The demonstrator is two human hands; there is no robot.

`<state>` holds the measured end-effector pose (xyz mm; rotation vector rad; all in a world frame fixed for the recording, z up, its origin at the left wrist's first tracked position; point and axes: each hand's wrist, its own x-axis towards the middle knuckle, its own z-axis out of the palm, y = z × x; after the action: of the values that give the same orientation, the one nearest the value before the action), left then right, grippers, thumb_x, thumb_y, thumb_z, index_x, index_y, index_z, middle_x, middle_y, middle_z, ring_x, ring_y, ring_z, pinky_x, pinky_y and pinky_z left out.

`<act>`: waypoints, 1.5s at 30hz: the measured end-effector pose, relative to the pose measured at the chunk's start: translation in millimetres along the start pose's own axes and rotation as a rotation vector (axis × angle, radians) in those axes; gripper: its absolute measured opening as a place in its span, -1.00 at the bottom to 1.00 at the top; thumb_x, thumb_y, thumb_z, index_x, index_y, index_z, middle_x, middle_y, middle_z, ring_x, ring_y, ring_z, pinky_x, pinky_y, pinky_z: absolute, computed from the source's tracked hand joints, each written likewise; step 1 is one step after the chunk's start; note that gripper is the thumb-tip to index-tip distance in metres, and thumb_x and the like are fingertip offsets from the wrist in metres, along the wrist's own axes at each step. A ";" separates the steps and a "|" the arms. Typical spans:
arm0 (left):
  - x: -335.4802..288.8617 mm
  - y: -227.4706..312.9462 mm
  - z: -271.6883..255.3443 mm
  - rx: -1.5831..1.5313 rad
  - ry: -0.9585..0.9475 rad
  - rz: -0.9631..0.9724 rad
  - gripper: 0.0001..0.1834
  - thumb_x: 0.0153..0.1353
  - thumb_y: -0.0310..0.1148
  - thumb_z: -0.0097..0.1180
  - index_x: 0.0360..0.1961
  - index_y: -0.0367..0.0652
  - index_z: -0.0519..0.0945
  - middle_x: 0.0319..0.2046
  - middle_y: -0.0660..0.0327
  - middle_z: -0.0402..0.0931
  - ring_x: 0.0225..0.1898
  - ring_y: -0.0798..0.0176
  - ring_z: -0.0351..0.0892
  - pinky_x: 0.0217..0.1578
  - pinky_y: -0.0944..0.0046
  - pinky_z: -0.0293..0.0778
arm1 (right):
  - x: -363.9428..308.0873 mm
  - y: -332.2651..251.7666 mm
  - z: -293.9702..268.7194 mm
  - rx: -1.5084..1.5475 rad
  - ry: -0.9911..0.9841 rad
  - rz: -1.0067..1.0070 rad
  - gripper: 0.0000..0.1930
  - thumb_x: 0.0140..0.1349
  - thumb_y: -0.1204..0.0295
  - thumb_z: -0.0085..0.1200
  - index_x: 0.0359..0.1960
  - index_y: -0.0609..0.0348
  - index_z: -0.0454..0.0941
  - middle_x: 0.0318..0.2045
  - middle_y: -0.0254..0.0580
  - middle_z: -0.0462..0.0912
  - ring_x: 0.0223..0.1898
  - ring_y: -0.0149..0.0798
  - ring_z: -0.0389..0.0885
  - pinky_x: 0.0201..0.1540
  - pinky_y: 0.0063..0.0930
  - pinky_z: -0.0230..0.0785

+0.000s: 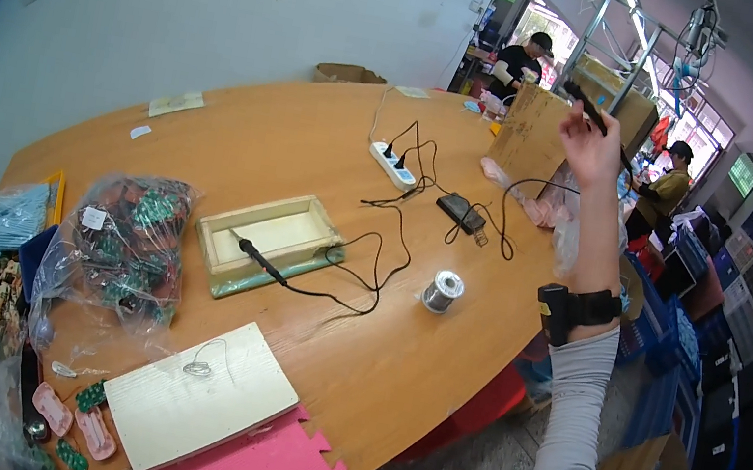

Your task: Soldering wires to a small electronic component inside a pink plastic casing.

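black tool [586, 109] — held up in the person's right hand [594, 152].

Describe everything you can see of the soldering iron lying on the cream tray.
The soldering iron has a slim, dark handle, apparently plastic, with a reddish section toward the front and a narrow tip. It slants across the near wall of the cream tray, tip pointing inward to the far left, rear end outside. A thin black cord leaves that end and loops rightward over the wooden tabletop. The right hand is well away from it. Whether it is hot cannot be told.
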<state>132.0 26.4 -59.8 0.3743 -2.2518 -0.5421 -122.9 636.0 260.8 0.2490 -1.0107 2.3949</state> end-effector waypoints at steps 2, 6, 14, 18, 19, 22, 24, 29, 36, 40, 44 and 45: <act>-1.4 -0.9 -3.5 0.002 0.003 -0.004 -0.83 0.06 -0.48 0.03 -0.31 -0.33 0.51 -0.39 0.01 0.49 -0.39 0.05 0.49 -0.35 0.22 0.44 | 2.2 -16.1 -27.9 -0.188 -0.029 -0.092 -0.72 0.08 0.34 -0.12 -0.23 0.27 0.38 -0.44 -0.19 0.48 -0.39 -0.34 0.45 -0.28 -0.45 0.32; -1.4 -0.6 -1.1 0.020 0.006 0.007 -0.82 0.06 -0.47 0.03 -0.31 -0.33 0.50 -0.39 0.00 0.49 -0.38 0.05 0.49 -0.34 0.23 0.43 | -19.7 -0.7 -109.8 -0.365 0.099 -0.134 -0.74 0.09 0.24 -0.05 -0.25 0.11 0.41 -0.49 -0.33 0.48 -0.45 -0.47 0.43 -0.36 -0.65 0.30; -2.9 -0.6 -0.2 0.082 -0.008 0.043 -0.81 0.06 -0.47 0.04 -0.30 -0.36 0.49 -0.39 -0.03 0.48 -0.38 0.03 0.49 -0.32 0.23 0.44 | -120.4 108.3 -181.7 -0.621 0.596 -0.599 -0.80 0.18 0.27 -0.16 -0.30 0.13 0.34 -0.52 -0.32 0.46 -0.50 -0.51 0.40 -0.41 -0.69 0.24; -3.7 -1.0 -0.9 0.105 -0.027 0.047 -0.80 0.05 -0.48 0.04 -0.30 -0.38 0.48 -0.39 -0.05 0.48 -0.38 0.02 0.50 -0.32 0.23 0.45 | -129.6 136.8 -220.0 -0.707 0.724 -0.488 -0.84 0.20 0.34 -0.22 -0.35 0.17 0.29 -0.56 -0.26 0.47 -0.54 -0.47 0.43 -0.44 -0.65 0.25; -4.1 -0.6 0.2 0.103 -0.028 0.050 -0.80 0.05 -0.48 0.04 -0.30 -0.38 0.48 -0.39 -0.05 0.48 -0.38 0.02 0.50 -0.32 0.23 0.45 | -129.1 143.1 -225.9 -0.669 0.764 -0.473 -0.85 0.20 0.34 -0.23 -0.38 0.17 0.28 -0.57 -0.24 0.47 -0.56 -0.46 0.43 -0.45 -0.62 0.26; -5.6 -1.5 1.3 0.103 -0.026 0.054 -0.80 0.05 -0.48 0.05 -0.29 -0.39 0.48 -0.39 -0.05 0.48 -0.38 0.02 0.50 -0.32 0.23 0.45 | -134.6 148.7 -233.4 -0.684 0.825 -0.377 -0.84 0.20 0.35 -0.23 -0.38 0.18 0.28 -0.57 -0.23 0.48 -0.56 -0.44 0.44 -0.44 -0.61 0.26; -6.5 -3.2 3.1 0.081 -0.010 0.036 -0.80 0.05 -0.48 0.05 -0.29 -0.38 0.48 -0.38 -0.05 0.49 -0.38 0.03 0.50 -0.31 0.22 0.45 | -134.7 152.1 -232.6 -0.703 0.817 -0.391 -0.84 0.19 0.35 -0.22 -0.40 0.19 0.28 -0.58 -0.24 0.47 -0.56 -0.45 0.41 -0.44 -0.60 0.26; -6.7 -7.6 4.3 0.077 -0.007 0.026 -0.79 0.06 -0.47 0.05 -0.28 -0.38 0.48 -0.38 -0.04 0.49 -0.38 0.03 0.50 -0.32 0.22 0.45 | -126.8 158.1 -231.2 -0.765 0.798 -0.353 -0.84 0.18 0.35 -0.21 -0.45 0.18 0.29 -0.62 -0.30 0.40 -0.58 -0.48 0.34 -0.44 -0.60 0.23; -6.4 -4.8 5.1 0.072 -0.035 -0.008 -0.79 0.06 -0.47 0.03 -0.28 -0.38 0.48 -0.37 -0.05 0.48 -0.35 0.02 0.49 -0.30 0.22 0.44 | -98.4 165.3 -250.9 -0.807 0.781 -0.377 -0.84 0.16 0.37 -0.18 -0.45 0.20 0.33 -0.61 -0.31 0.41 -0.57 -0.49 0.36 -0.44 -0.62 0.24; -6.7 -5.7 5.5 0.038 -0.037 -0.028 -0.79 0.07 -0.48 0.02 -0.28 -0.38 0.48 -0.36 -0.05 0.48 -0.34 0.03 0.49 -0.29 0.22 0.44 | -83.0 173.9 -256.3 -0.740 0.788 -0.353 -0.84 0.16 0.39 -0.15 -0.41 0.24 0.37 -0.56 -0.25 0.50 -0.54 -0.48 0.42 -0.42 -0.63 0.28; -5.9 -1.6 6.4 0.047 -0.065 -0.041 -0.80 0.08 -0.48 0.01 -0.28 -0.39 0.48 -0.36 -0.05 0.48 -0.35 0.03 0.49 -0.29 0.23 0.43 | -69.8 172.9 -270.2 -0.594 0.888 -0.338 -0.84 0.14 0.37 -0.11 -0.39 0.21 0.42 -0.51 -0.23 0.56 -0.49 -0.49 0.49 -0.46 -0.66 0.24; -5.1 -1.4 5.6 0.055 -0.070 -0.055 -0.80 0.08 -0.48 0.01 -0.28 -0.39 0.48 -0.36 -0.05 0.48 -0.35 0.03 0.49 -0.29 0.23 0.43 | -67.8 175.9 -264.6 -0.592 0.886 -0.331 -0.84 0.14 0.37 -0.11 -0.39 0.21 0.42 -0.51 -0.23 0.56 -0.49 -0.49 0.49 -0.46 -0.66 0.24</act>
<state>131.3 28.8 -67.0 0.4527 -2.3330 -0.5301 -150.6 694.3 -57.6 -0.7332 -1.0454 1.5267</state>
